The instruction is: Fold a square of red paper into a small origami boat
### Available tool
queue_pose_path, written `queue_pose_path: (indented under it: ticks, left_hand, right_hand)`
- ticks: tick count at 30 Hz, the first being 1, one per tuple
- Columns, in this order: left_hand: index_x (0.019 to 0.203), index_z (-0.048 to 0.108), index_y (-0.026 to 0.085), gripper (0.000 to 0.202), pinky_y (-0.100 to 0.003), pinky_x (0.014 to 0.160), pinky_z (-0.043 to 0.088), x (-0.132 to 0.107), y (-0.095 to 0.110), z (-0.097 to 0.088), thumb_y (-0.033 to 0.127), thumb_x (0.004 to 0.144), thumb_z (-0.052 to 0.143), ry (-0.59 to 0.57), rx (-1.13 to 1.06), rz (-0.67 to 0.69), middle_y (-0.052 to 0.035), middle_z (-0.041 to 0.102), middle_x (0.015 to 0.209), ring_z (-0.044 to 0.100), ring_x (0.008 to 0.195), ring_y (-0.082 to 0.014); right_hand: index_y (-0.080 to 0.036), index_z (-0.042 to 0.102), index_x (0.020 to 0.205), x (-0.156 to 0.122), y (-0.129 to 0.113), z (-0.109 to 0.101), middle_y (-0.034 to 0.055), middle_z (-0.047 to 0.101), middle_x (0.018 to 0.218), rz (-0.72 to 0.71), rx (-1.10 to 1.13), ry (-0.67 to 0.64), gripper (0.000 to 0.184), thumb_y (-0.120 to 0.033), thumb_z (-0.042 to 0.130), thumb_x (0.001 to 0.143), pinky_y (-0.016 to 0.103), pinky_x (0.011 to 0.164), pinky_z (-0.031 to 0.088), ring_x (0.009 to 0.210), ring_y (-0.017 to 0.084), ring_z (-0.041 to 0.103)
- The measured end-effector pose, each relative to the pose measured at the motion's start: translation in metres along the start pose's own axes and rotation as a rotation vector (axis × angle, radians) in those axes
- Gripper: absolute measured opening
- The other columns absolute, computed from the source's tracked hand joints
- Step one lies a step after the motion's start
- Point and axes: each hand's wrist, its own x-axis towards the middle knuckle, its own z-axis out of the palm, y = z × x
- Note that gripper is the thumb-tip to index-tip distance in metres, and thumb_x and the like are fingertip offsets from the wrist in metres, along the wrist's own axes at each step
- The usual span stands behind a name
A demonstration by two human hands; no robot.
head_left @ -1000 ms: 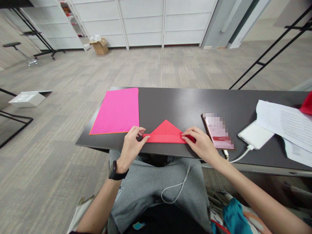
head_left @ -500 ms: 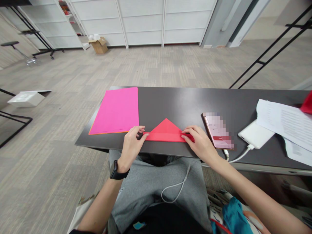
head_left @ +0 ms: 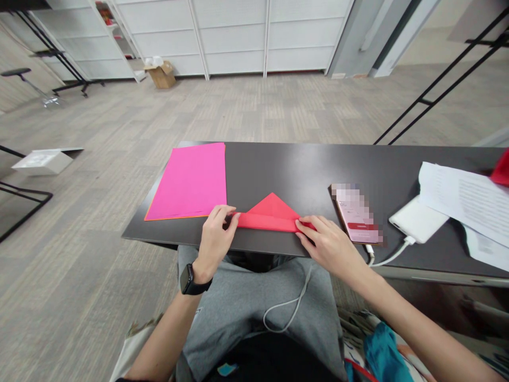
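A folded red paper (head_left: 271, 213), shaped as a triangle above a flat band, lies near the front edge of the dark table (head_left: 294, 170). My left hand (head_left: 214, 239) pinches the band's left end with curled fingers. My right hand (head_left: 324, 241) pinches the band's right end, fingertips pressed on the paper. A black watch sits on my left wrist.
A stack of pink paper (head_left: 191, 180) lies left of the red paper. A phone (head_left: 356, 212) rests to the right, then a white power bank (head_left: 417, 218) with a cable, and printed sheets (head_left: 465, 204). A cardboard box (head_left: 161, 74) stands far off on the floor.
The bottom band of the red paper has been drawn narrower. My right hand slid slightly lower along the right end; my left hand stayed at the left end.
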Motion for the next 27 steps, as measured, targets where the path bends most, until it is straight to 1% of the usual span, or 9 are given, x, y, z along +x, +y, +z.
queue_pose_path:
  ticks: [2, 5, 8, 11, 15, 17, 20, 24, 27]
  left_hand:
    - [0.103, 0.067, 0.020, 0.010, -0.037, 0.092, 0.053, -0.002, -0.002, -0.006, 0.024, 0.094, 0.062, -0.024, 0.023, 0.183, -0.0078, 0.068, 0.108, 0.064, 0.103, -0.0215]
    - [0.110, 0.067, 0.021, 0.015, -0.039, 0.098, 0.051, -0.001, -0.007, -0.014, 0.022, 0.096, 0.061, -0.170, 0.077, 0.398, -0.0082, 0.068, 0.112, 0.064, 0.107, -0.0221]
    - [0.114, 0.066, 0.019, 0.019, -0.039, 0.096, 0.052, 0.003, -0.013, -0.018, 0.017, 0.098, 0.057, -0.301, 0.146, 0.489, -0.0087, 0.070, 0.112, 0.065, 0.106, -0.0223]
    - [0.115, 0.066, 0.018, 0.022, -0.039, 0.097, 0.053, 0.005, -0.016, -0.017, 0.014, 0.097, 0.055, -0.358, 0.188, 0.516, -0.0090, 0.070, 0.115, 0.065, 0.108, -0.0225]
    - [0.118, 0.067, 0.018, 0.023, -0.039, 0.100, 0.053, 0.004, -0.016, -0.014, 0.016, 0.098, 0.055, -0.336, 0.187, 0.462, -0.0100, 0.069, 0.119, 0.065, 0.111, -0.0226]
    - [0.116, 0.068, 0.018, 0.022, -0.041, 0.104, 0.050, 0.004, -0.015, -0.014, 0.019, 0.098, 0.055, -0.328, 0.183, 0.418, -0.0109, 0.067, 0.124, 0.062, 0.116, -0.0244]
    - [0.110, 0.069, 0.019, 0.019, -0.046, 0.109, 0.046, 0.007, -0.013, -0.014, 0.023, 0.099, 0.055, -0.316, 0.132, 0.292, -0.0107, 0.064, 0.130, 0.058, 0.124, -0.0263]
    - [0.107, 0.065, 0.018, 0.014, -0.045, 0.100, 0.050, 0.017, -0.006, -0.013, 0.019, 0.096, 0.058, -0.318, 0.054, 0.063, -0.0088, 0.070, 0.112, 0.063, 0.109, -0.0249]
    - [0.112, 0.060, 0.016, 0.024, -0.043, 0.094, 0.052, 0.027, -0.002, -0.012, 0.019, 0.089, 0.066, -0.342, 0.033, -0.061, -0.0091, 0.069, 0.110, 0.064, 0.100, -0.0243]
  right_hand:
    - [-0.013, 0.067, 0.113, 0.001, 0.004, -0.001, 0.0142, 0.066, 0.112, -0.025, 0.017, -0.021, 0.024, -0.021, 0.048, 0.100, 0.042, 0.083, 0.053, 0.099, 0.027, 0.062]
    - [-0.013, 0.067, 0.115, 0.003, 0.009, -0.003, 0.0151, 0.065, 0.113, -0.065, 0.025, -0.028, 0.026, -0.020, 0.046, 0.101, 0.043, 0.083, 0.054, 0.099, 0.027, 0.062]
    - [-0.013, 0.068, 0.116, 0.005, 0.009, -0.004, 0.0151, 0.065, 0.111, -0.073, 0.024, -0.019, 0.027, -0.020, 0.046, 0.101, 0.043, 0.083, 0.054, 0.096, 0.027, 0.062]
    - [-0.014, 0.068, 0.116, 0.005, 0.009, -0.003, 0.0149, 0.066, 0.110, -0.071, 0.008, -0.020, 0.027, -0.020, 0.047, 0.100, 0.044, 0.081, 0.054, 0.094, 0.027, 0.062]
    - [-0.013, 0.066, 0.121, 0.002, 0.012, 0.003, 0.0144, 0.068, 0.110, -0.084, -0.001, -0.029, 0.028, -0.018, 0.049, 0.099, 0.044, 0.082, 0.053, 0.098, 0.028, 0.062]
    - [-0.013, 0.065, 0.123, 0.001, 0.013, 0.006, 0.0138, 0.068, 0.111, -0.061, 0.034, -0.015, 0.029, -0.018, 0.049, 0.099, 0.044, 0.085, 0.053, 0.100, 0.028, 0.062]
    - [-0.015, 0.068, 0.117, 0.002, 0.013, 0.007, 0.0136, 0.067, 0.113, 0.001, 0.139, 0.019, 0.026, -0.021, 0.049, 0.100, 0.044, 0.087, 0.053, 0.102, 0.027, 0.062]
    - [-0.020, 0.073, 0.096, 0.007, 0.016, 0.003, 0.0123, 0.065, 0.113, 0.092, 0.285, 0.013, 0.026, -0.026, 0.048, 0.100, 0.046, 0.091, 0.053, 0.103, 0.026, 0.063]
    - [-0.022, 0.073, 0.093, 0.011, 0.022, 0.000, 0.0103, 0.064, 0.113, 0.170, 0.358, -0.027, 0.020, -0.029, 0.055, 0.096, 0.045, 0.093, 0.053, 0.105, 0.026, 0.064]
